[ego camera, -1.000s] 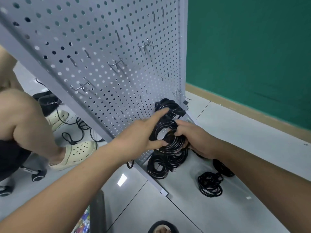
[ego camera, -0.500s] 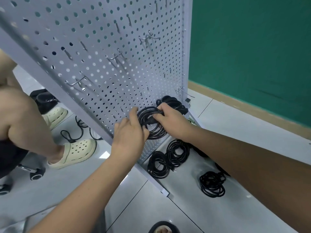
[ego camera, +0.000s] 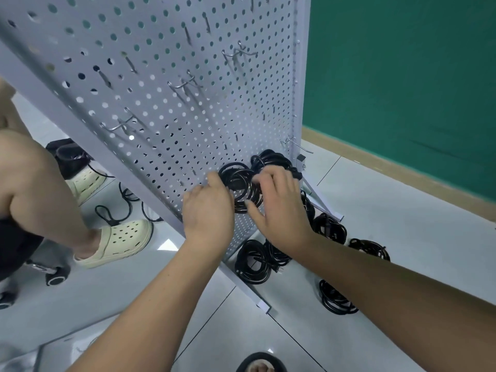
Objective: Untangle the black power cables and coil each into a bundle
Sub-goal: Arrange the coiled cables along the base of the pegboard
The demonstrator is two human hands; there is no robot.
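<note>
Your left hand [ego camera: 208,210] stays at the left rim of the coiled cable [ego camera: 239,187], thumb touching it, fingers hidden, so I can't tell its grip. The coiled cable now lies against the pegboard [ego camera: 161,103], just beside the hung bundle [ego camera: 272,158]. Your right hand [ego camera: 279,208] has loosened, fingers spread over it.

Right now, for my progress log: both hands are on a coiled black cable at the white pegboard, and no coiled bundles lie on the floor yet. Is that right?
One thing is wrong: the head view shows several coiled bundles lying on the floor by the pegboard's foot. Left hand and right hand are indeed on a coiled black cable at the pegboard.
</note>
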